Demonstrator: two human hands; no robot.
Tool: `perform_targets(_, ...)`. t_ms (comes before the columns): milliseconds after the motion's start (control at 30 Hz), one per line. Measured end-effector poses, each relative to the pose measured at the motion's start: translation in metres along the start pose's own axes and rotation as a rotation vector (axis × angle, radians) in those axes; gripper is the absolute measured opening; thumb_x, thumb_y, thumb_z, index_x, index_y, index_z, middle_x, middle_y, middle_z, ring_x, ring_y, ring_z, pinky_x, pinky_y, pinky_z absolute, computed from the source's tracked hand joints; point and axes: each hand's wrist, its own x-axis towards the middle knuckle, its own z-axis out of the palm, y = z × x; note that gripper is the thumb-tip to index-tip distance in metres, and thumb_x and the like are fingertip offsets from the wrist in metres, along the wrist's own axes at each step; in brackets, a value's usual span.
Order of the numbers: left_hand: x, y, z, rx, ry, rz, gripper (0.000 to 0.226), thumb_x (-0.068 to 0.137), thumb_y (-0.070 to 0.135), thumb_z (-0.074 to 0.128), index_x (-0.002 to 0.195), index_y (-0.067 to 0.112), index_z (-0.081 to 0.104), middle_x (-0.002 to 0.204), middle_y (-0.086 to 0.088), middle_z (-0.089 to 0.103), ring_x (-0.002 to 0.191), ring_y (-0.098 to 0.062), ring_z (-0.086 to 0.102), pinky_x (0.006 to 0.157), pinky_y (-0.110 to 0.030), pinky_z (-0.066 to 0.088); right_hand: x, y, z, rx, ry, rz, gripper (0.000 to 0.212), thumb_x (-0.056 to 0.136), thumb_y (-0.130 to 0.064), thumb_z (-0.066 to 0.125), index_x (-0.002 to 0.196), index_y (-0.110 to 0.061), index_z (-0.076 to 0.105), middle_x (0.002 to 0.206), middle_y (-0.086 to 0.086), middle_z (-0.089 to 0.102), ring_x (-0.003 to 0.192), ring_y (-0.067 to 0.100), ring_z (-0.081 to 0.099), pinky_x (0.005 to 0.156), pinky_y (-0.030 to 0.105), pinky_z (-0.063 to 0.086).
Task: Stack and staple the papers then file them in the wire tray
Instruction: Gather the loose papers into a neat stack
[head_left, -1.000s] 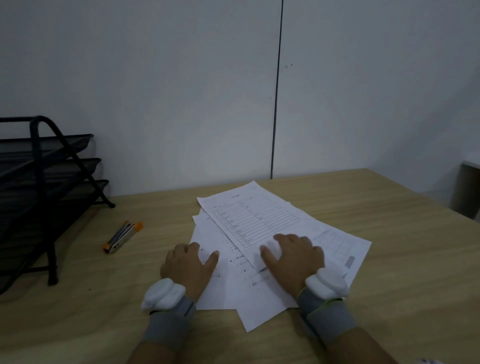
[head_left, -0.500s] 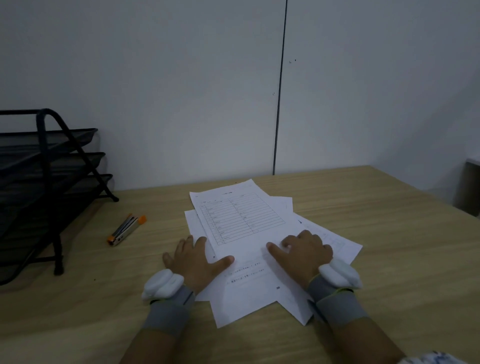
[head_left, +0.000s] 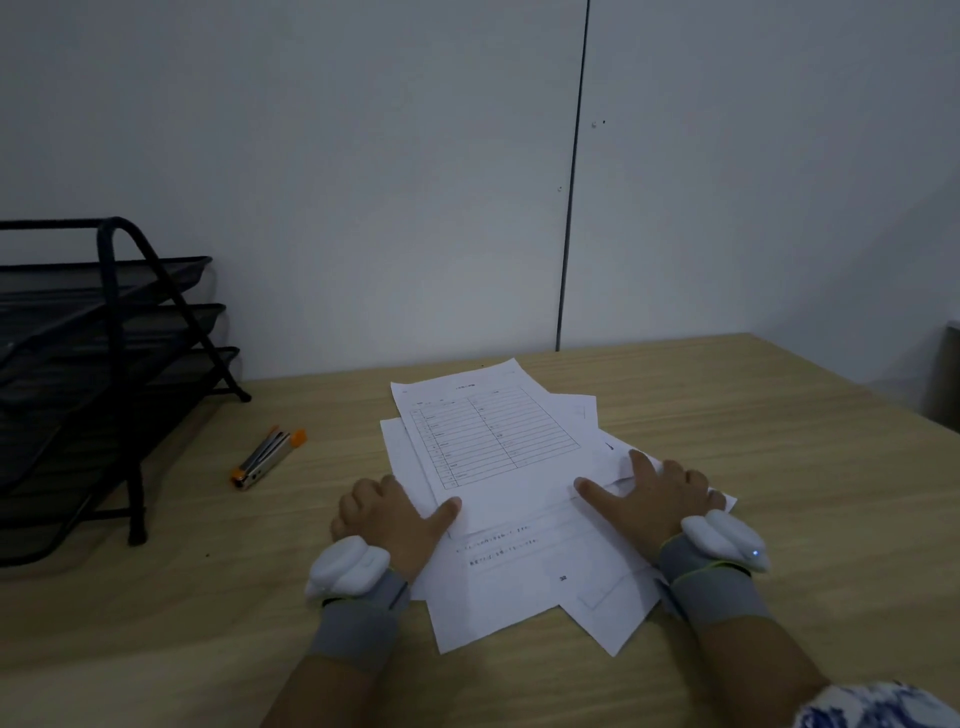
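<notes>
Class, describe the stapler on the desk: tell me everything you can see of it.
The stapler is small and slim, silvery metal along its body with orange plastic at both ends. It lies flat and closed on the wooden desk, angled diagonally, between the black wire tray and the loose papers. Neither hand touches it; only the desk does.

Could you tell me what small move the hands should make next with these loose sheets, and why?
Probably push both hands inward to square the white printed sheets. They lie fanned and skewed on the pale wooden table, corners poking out at different angles. The left hand and right hand rest flat on opposite sides. The orange-tipped metal stapler lies untouched beside the black wire tray.
</notes>
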Motion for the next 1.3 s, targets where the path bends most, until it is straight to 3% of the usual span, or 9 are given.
perform_targets(133, 0.005, 0.0, -0.007, -0.028, -0.071, 0.023, 0.072, 0.074, 0.071, 0.047, 0.112, 0.011, 0.054, 0.119, -0.012, 0.052, 0.108, -0.026, 0.052, 0.084, -0.032, 0.045, -0.012, -0.01, -0.001, -0.07, 0.04, -0.022, 0.093, 0.062, -0.086, 0.027, 0.137, -0.031, 0.029, 0.13, 0.011, 0.051, 0.116, 0.033, 0.045, 0.096, 0.042, 0.033)
perform_targets(233, 0.008, -0.001, -0.013, -0.079, -0.13, 0.036, 0.069, 0.077, 0.066, 0.051, 0.112, 0.007, 0.055, 0.12, -0.014, 0.051, 0.102, -0.025, 0.057, 0.071, -0.027, 0.042, -0.022, -0.021, 0.0, -0.103, 0.068, -0.059, 0.093, 0.063, -0.086, 0.03, 0.136, -0.028, 0.03, 0.123, 0.011, 0.053, 0.111, 0.031, 0.048, 0.093, 0.04, 0.035)
perform_targets(533, 0.011, -0.001, -0.016, -0.051, -0.174, 0.049, 0.066, 0.076, 0.064, 0.055, 0.108, 0.007, 0.056, 0.118, -0.014, 0.057, 0.098, -0.022, 0.061, 0.065, -0.023, 0.039, -0.03, -0.032, -0.002, 0.108, -0.006, -0.037, 0.086, 0.067, -0.075, 0.049, 0.127, -0.014, 0.039, 0.121, 0.013, 0.049, 0.107, 0.03, 0.054, 0.088, 0.039, 0.044)
perform_targets(633, 0.009, 0.0, -0.015, 0.026, -0.151, 0.059, 0.068, 0.076, 0.069, 0.05, 0.112, 0.011, 0.056, 0.119, -0.011, 0.054, 0.103, -0.023, 0.057, 0.077, -0.027, 0.047, -0.026, -0.029, -0.005, 0.222, -0.047, -0.022, 0.079, 0.071, -0.071, 0.05, 0.119, -0.009, 0.048, 0.117, 0.013, 0.058, 0.098, 0.028, 0.058, 0.079, 0.034, 0.044)
perform_targets(700, 0.007, -0.001, -0.014, 0.122, -0.094, 0.073, 0.07, 0.075, 0.072, 0.045, 0.113, 0.015, 0.057, 0.119, -0.007, 0.054, 0.108, -0.023, 0.053, 0.086, -0.031, 0.045, -0.02, -0.026, -0.01, 0.357, -0.119, -0.026, 0.069, 0.076, -0.068, 0.046, 0.109, -0.008, 0.057, 0.112, 0.012, 0.064, 0.084, 0.023, 0.055, 0.071, 0.029, 0.04)
perform_targets(867, 0.004, 0.0, -0.013, 0.107, -0.107, 0.103, 0.067, 0.077, 0.07, 0.043, 0.116, 0.017, 0.055, 0.125, -0.004, 0.054, 0.116, -0.025, 0.048, 0.094, -0.037, 0.039, -0.013, -0.028, -0.007, 0.397, -0.14, 0.049, 0.061, 0.079, -0.064, 0.044, 0.101, -0.009, 0.06, 0.109, 0.013, 0.065, 0.079, 0.025, 0.052, 0.069, 0.029, 0.04)
perform_targets(967, 0.004, -0.001, -0.012, 0.093, -0.135, 0.115, 0.067, 0.077, 0.069, 0.044, 0.118, 0.017, 0.053, 0.128, -0.003, 0.052, 0.12, -0.026, 0.046, 0.096, -0.039, 0.036, -0.013, -0.035, -0.002, 0.362, -0.085, 0.122, 0.067, 0.077, -0.064, 0.045, 0.105, -0.005, 0.059, 0.113, 0.018, 0.06, 0.092, 0.032, 0.056, 0.082, 0.035, 0.044)
perform_targets(1067, 0.003, -0.005, -0.011, 0.046, -0.143, 0.113, 0.068, 0.076, 0.068, 0.046, 0.12, 0.017, 0.05, 0.13, -0.002, 0.052, 0.121, -0.025, 0.045, 0.096, -0.04, 0.035, -0.014, -0.041, 0.004, 0.231, -0.033, 0.169, 0.07, 0.077, -0.065, 0.042, 0.111, -0.005, 0.057, 0.12, 0.02, 0.051, 0.108, 0.036, 0.048, 0.093, 0.039, 0.038)
perform_targets(1300, -0.001, -0.006, -0.015, -0.069, -0.175, 0.13, 0.084, 0.074, 0.064, 0.055, 0.141, 0.021, 0.029, 0.145, -0.002, 0.04, 0.134, -0.027, 0.035, 0.106, -0.044, 0.028, -0.016, -0.049, 0.013, 0.137, 0.043, 0.153, 0.064, 0.077, -0.062, 0.044, 0.103, -0.006, 0.058, 0.116, 0.018, 0.051, 0.106, 0.034, 0.044, 0.088, 0.038, 0.036)
